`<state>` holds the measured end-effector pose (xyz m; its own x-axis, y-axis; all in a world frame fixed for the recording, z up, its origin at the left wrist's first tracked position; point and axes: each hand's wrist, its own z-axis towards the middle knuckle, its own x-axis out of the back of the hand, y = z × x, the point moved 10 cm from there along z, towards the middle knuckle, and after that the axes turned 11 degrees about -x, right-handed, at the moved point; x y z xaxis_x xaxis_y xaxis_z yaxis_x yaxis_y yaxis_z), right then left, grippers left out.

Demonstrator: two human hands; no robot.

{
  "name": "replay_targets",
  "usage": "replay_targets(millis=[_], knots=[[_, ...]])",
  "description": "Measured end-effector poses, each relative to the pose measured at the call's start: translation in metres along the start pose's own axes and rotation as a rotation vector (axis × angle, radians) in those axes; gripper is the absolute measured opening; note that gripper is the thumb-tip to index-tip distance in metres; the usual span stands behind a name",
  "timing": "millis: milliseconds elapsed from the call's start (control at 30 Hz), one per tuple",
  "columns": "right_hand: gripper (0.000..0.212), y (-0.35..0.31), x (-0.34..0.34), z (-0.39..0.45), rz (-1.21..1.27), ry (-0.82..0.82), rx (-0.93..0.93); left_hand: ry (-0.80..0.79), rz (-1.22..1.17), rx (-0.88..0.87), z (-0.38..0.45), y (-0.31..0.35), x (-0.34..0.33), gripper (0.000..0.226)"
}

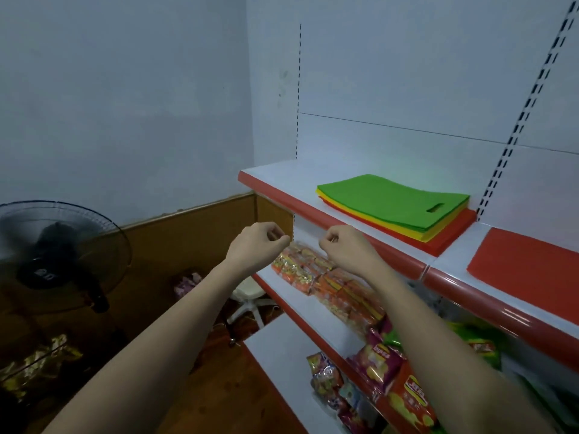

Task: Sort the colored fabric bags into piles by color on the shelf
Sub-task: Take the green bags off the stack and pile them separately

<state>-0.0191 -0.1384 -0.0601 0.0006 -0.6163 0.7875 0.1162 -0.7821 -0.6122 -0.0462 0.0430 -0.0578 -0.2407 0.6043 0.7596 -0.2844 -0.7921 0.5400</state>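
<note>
The stack of fabric bags (394, 208) lies on the top shelf (282, 175) at about two o'clock from the hands — green on top, yellow under it, red lowest, all still mixed. A lone red bag (526, 264) lies well apart at three o'clock. The layers are thin and slippery-looking, so a careless pinch could likely lift two colours at once or drag the pile over the shelf edge. Left hand (257, 242) and right hand (343, 245) hang before the shelf, fingers curled in (holding nothing, touching nothing).
</note>
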Motion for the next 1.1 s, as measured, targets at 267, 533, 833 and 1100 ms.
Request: replay_targets(millis=[267,533,833,1100], knots=[[0.016,0.025,0.045,0.059,0.049,0.327,-0.224,-0.102,-0.110,-0.225,0.104,-0.020,-0.021,0.020],[0.009,0.076,0.127,0.041,0.058,0.792,-0.455,-0.121,-0.332,-0.319,0.209,-0.014,-0.048,0.010],[0.010,0.159,0.148,0.026,0.254,1.068,-0.643,-0.181,-0.286,-0.315,0.288,-0.009,-0.116,0.060],[0.010,0.180,0.131,0.025,0.259,1.116,-0.578,-0.141,-0.288,-0.335,0.302,-0.021,-0.149,0.046]])
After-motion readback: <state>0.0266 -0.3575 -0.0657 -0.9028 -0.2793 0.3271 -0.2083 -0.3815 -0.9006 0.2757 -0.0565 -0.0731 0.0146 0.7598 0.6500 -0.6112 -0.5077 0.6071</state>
